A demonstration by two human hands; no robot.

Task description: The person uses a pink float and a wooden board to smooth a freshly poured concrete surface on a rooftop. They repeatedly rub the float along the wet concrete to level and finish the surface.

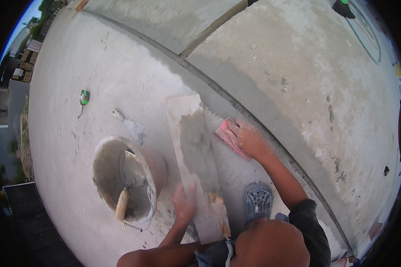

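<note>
My right hand (247, 139) is closed over a pink hand float (229, 140), a flat block resting against the concrete beside a groove. My left hand (184, 204) grips the left edge of a long wooden board (196, 133), thumb on top and the other fingers partly hidden. Wet grey mortar is smeared over the middle of the board, whose near end reaches my lap. Left of the board stands a mortar-stained bucket (153, 164). Inside it leans a trowel with a wooden handle (121, 204), its blade partly in view.
Beyond the bucket lie a scraper (133, 128) and a green tape measure (84, 97). A long groove (236, 104) crosses the concrete slab diagonally. My shoe (258, 200) is planted between board and groove. A broom head (343, 9) and a hose loop are at the far right.
</note>
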